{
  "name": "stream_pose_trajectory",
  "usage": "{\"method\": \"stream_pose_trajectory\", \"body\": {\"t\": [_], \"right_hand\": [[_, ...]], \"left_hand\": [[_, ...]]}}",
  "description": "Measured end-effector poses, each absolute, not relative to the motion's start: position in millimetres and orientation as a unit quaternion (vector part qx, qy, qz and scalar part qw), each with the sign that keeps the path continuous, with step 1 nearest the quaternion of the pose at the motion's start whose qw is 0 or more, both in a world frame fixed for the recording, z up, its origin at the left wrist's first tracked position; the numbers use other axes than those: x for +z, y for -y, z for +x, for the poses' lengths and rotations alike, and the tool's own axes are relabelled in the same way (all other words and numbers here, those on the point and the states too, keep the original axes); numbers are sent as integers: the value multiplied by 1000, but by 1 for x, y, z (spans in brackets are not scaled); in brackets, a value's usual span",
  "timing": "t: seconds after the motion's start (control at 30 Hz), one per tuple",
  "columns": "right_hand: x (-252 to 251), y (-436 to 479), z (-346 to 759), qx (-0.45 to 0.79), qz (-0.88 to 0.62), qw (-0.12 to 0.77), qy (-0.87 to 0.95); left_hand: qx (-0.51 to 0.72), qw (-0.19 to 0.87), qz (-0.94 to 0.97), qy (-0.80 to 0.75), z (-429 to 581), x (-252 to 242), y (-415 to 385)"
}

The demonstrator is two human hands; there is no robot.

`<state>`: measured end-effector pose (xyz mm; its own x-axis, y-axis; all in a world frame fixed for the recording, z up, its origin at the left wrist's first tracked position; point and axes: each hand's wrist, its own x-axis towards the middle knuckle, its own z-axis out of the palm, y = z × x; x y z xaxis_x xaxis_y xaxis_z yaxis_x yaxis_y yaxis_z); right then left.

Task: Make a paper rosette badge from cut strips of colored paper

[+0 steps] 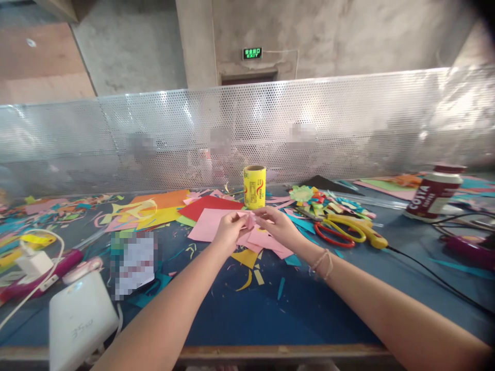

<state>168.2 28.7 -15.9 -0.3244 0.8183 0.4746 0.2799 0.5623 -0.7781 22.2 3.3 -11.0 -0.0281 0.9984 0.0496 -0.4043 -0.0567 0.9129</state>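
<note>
A small folded piece of pink paper (250,221) is held up between my two hands near the middle of the view. My left hand (230,229) pinches its left side with thumb and fingertips. On its right side, the fingers of my right hand (276,225) are closed on the same piece. Below and behind my hands lie larger pink sheets (204,225) on the blue table (286,319). A red sheet (209,207) lies just beyond them, and a yellow paper scrap (246,257) is under my hands.
A yellow tape roll (254,186) stands behind my hands. Red-handled scissors (334,238), a yellow glue gun (359,231) and a brown bottle (436,193) are at right. A white power bank (83,322) sits at left front. A perforated metal screen (162,149) spans the back.
</note>
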Motion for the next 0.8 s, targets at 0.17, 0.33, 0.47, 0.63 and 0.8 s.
{"method": "stream_pose_trajectory", "body": {"t": [0.17,0.33,0.47,0.63,0.8], "right_hand": [[-18,-30,167,365,-356,445,736],[-19,-32,167,352,-368,440,739],[-17,-32,168,365,-380,442,726],[-17,-33,169,380,-394,439,712],[-19,-34,169,384,-389,440,713]], "left_hand": [[605,555,428,-378,22,-14,-5],[589,540,449,-400,22,-13,-3],[588,541,441,-410,21,-13,-2],[587,541,439,-412,20,-13,-3],[586,545,434,-414,20,-14,-4]]}}
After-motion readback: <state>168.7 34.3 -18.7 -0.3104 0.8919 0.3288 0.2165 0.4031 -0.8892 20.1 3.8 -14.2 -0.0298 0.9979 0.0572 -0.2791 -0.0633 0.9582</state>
